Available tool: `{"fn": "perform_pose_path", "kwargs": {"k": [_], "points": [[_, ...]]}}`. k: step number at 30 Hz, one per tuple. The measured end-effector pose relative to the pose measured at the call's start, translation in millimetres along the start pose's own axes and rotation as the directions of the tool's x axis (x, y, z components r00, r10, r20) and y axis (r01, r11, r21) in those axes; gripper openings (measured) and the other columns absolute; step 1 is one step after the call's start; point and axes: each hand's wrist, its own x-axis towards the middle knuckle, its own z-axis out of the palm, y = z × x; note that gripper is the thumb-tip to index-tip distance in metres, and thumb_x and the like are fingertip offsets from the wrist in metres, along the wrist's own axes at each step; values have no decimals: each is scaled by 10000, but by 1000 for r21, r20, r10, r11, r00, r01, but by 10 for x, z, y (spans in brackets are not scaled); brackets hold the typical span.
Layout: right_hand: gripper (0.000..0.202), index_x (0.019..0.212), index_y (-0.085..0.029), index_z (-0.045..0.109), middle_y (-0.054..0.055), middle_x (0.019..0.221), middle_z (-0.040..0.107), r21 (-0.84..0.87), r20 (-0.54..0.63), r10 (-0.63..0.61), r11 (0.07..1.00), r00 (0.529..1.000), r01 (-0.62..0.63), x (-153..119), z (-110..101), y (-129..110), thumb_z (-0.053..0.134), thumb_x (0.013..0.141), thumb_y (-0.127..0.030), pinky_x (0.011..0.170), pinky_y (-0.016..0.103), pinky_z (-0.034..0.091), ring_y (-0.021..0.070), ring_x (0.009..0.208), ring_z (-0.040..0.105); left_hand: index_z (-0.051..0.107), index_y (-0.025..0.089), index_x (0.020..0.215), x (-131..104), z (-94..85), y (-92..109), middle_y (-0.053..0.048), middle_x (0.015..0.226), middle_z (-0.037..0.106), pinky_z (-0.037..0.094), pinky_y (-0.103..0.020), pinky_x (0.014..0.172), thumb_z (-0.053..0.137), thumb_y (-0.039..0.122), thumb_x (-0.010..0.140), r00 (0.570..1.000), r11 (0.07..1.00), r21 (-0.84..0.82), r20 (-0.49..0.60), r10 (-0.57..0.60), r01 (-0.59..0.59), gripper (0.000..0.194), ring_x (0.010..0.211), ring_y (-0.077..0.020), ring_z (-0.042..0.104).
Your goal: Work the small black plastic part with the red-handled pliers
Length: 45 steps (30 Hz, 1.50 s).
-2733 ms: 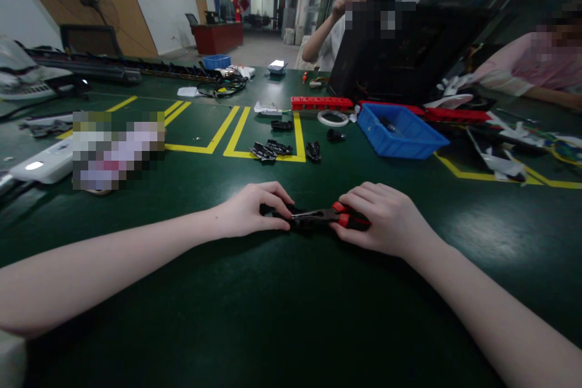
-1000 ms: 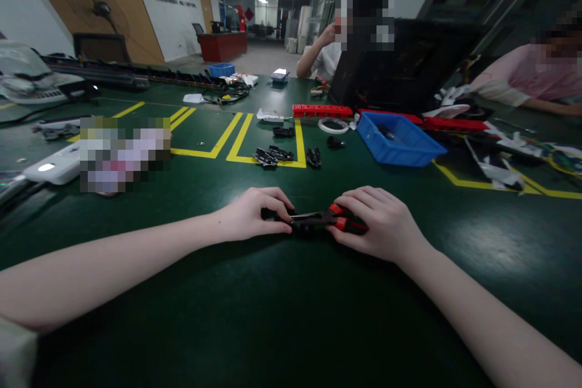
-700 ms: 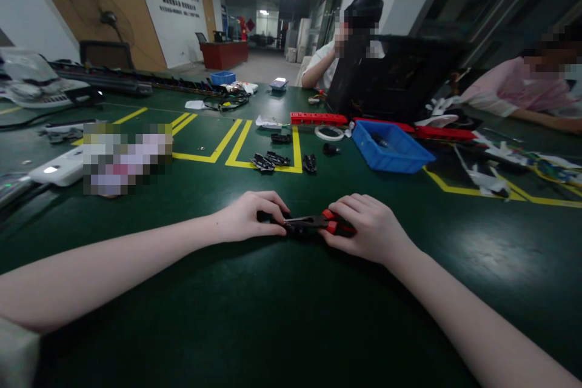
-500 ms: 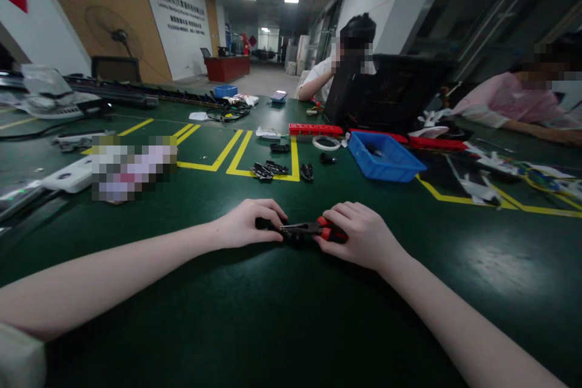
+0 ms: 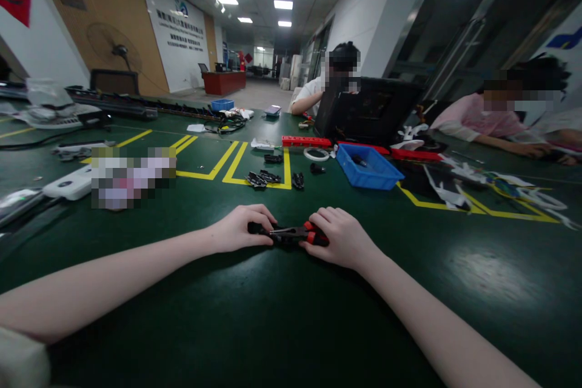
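My right hand [image 5: 339,236] is closed round the red-and-black handles of a pair of pliers [image 5: 291,233]. The pliers point left, and their jaws reach to the fingertips of my left hand [image 5: 245,228]. Between finger and thumb, that hand grips a small black part [image 5: 257,228] low over the green table. Fingers and plier jaws cover much of this part, so its exact kind is unclear. Whether the jaws are clamped on it cannot be made out. Beyond my hands lie several similar black pieces [image 5: 257,179] near a yellow tape outline.
A blue bin [image 5: 368,170] with a dark item inside stands beyond my right hand, beside a white ring [image 5: 317,154] and a red strip [image 5: 305,142]. At left lies a white power strip [image 5: 70,185]. Two people sit across the table, one behind a black case [image 5: 364,110].
The camera view has tilted up and turned slightly right, so the scene sits lower and further left. Both hands keep the same hold on the pliers and the black part.
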Motion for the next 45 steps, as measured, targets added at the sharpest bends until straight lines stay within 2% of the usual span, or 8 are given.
{"fn": "perform_pose_path", "kwargs": {"k": [7,16,20,29,45], "points": [[348,938,-157,608,93,914,634,-24,5,12,1000,1000,-12,21,8,3,604,821,-485,712,331,408,209,791,553,702,167,853,15,-6,-8,-52,1056,638,476,-358,899,739,274,800,1000,1000,-13,7,-2,2,126,974,-196,619],[326,1005,-154,586,112,987,626,4,-83,2,1000,997,-2,30,41,30,613,834,-429,820,366,451,243,924,561,696,167,868,74,32,-103,-52,1048,633,476,-333,892,734,286,805,999,998,-46,-14,30,-30,140,971,-184,618],[342,1006,-140,592,115,995,626,-1,-76,2,1000,997,-3,33,46,44,620,825,-429,833,374,450,247,926,560,700,170,868,90,30,-119,-50,1044,628,473,-338,892,742,301,797,1000,999,-45,-11,29,-30,155,970,-188,616],[328,953,-155,597,90,905,631,-19,-3,28,999,1000,-28,34,21,11,588,845,-464,708,327,422,209,799,562,696,169,877,93,12,-109,-51,1045,614,469,-339,886,734,293,802,999,998,-53,20,44,-42,149,972,-190,610],[284,920,-174,582,72,892,636,-4,11,62,998,998,-61,26,10,-11,609,821,-439,701,318,406,193,788,571,699,169,893,92,17,-124,-54,1031,605,470,-309,849,723,306,812,998,997,-46,28,59,-57,161,941,-185,612]]}}
